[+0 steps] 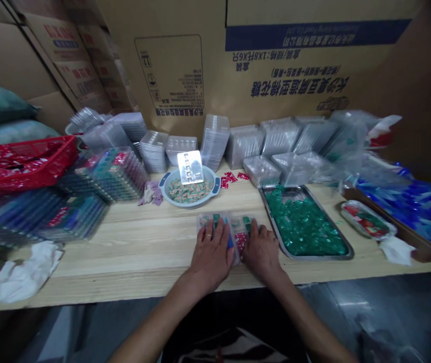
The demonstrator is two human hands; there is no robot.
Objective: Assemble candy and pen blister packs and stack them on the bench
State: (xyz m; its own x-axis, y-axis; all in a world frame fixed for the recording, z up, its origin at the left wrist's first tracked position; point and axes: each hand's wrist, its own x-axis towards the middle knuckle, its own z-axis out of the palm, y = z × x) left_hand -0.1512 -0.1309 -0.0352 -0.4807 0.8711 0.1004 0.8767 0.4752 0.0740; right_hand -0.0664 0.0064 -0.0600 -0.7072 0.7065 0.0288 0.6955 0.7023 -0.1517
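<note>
A clear plastic compartment box (203,220) lies at the front middle of the table. Green pieces, a red patterned packet (241,241) and something blue show inside it. My left hand (213,254) rests flat on the left half, with its fingers stretched out and a ring on one. On the right half, my right hand (262,252) has its fingers bent over the outer edge and gripping there; its thumb is mostly hidden. Behind the box stands a light blue bowl (190,202) of small green and tan pieces, a clear tray (190,168) leaning in it.
A metal tray (287,252) of green wrapped pieces (302,222) lies to the right, with a carton of blue items (408,206) beyond. Stacked clear trays (215,138) line the back. Filled boxes (113,174), a red basket (58,166) and a white cloth (29,269) are left.
</note>
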